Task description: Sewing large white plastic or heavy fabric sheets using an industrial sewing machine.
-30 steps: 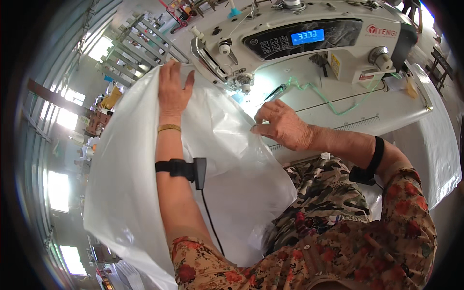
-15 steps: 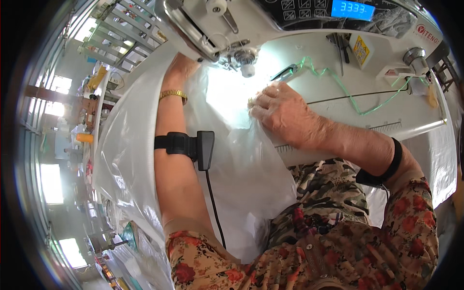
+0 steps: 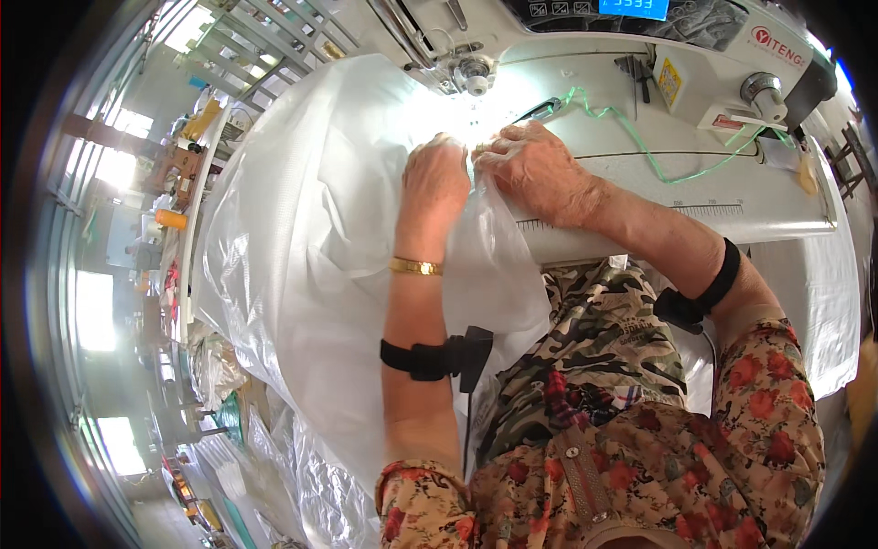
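A large white translucent plastic sheet (image 3: 302, 229) drapes over the sewing machine's bed and down across my lap. My left hand (image 3: 436, 183) has its fingers closed on the sheet's edge, just in front of the brightly lit needle area. Close beside it, my right hand (image 3: 540, 172) pinches the same edge, knuckles up. The fingertips of both hands are partly lost in the glare. Above them is the sewing machine (image 3: 585, 37), its round metal knob (image 3: 476, 77) over the lit spot. Thread snips (image 3: 540, 111) lie just beyond my right hand, with a green cord (image 3: 643, 151) running from them.
A ruler scale (image 3: 709, 209) runs along the table's front edge at right. Dark tools (image 3: 633, 69) lie on the machine bed behind the cord. A yellow warning label (image 3: 669, 82) marks the machine's upright part. At far left stands an orange thread cone (image 3: 171, 219).
My left hand has come from behind the sheet at the far left to beside my right hand, now over the sheet. My right hand has barely moved. The view has shifted slightly.
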`<action>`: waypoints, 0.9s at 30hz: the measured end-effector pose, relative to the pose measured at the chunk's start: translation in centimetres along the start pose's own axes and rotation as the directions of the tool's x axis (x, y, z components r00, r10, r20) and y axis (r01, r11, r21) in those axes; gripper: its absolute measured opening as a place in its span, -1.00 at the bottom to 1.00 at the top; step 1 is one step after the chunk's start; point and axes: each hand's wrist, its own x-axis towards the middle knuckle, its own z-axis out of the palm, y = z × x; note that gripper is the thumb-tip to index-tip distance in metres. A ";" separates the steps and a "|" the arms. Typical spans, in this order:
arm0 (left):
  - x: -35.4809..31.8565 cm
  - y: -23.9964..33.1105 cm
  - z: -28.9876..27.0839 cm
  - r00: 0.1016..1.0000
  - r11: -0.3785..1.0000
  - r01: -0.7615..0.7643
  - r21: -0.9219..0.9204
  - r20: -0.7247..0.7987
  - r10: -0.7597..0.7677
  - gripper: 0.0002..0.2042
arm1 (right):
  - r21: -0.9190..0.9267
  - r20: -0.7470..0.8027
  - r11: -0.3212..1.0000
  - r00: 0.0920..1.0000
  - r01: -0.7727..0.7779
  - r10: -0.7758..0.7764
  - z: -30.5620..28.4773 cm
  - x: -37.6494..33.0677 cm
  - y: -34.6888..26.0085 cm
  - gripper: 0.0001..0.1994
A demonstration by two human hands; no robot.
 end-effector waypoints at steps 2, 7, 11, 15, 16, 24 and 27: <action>-1.0 -0.2 1.7 0.979 0.991 -0.013 -0.134 -0.205 -0.015 -0.75 | 0.006 0.004 1.000 1.000 0.014 -0.014 0.4 -0.3 0.3 -0.76; -1.6 0.0 2.1 0.964 0.994 0.000 -0.114 -0.265 -0.031 -0.73 | 0.066 -0.004 0.996 0.998 0.067 -0.067 0.4 -1.0 1.6 -0.67; -1.7 -0.1 2.1 0.962 0.989 -0.036 -0.145 -0.274 -0.006 -0.73 | 0.075 0.108 0.993 0.991 -0.089 0.081 -1.0 -1.7 2.4 -0.62; -1.3 -0.2 2.7 0.964 0.988 -0.029 -0.154 -0.266 -0.013 -0.74 | -0.028 0.104 0.983 0.978 -0.180 0.182 -1.9 -2.5 2.0 -0.59; -1.4 -0.3 2.8 0.963 0.988 -0.024 -0.151 -0.270 -0.018 -0.74 | -0.094 0.128 0.964 0.958 -0.248 0.258 -2.5 -2.4 1.2 -0.60; -0.1 -0.5 3.3 0.956 0.992 -0.040 -0.123 -0.292 0.002 -0.79 | 0.045 0.001 0.983 0.984 0.178 -0.178 -0.3 -1.5 2.3 -0.65; 0.4 -0.5 3.5 0.956 0.992 -0.032 -0.125 -0.293 -0.006 -0.79 | 0.071 0.036 0.991 0.993 0.112 -0.115 -0.4 -1.5 2.5 -0.67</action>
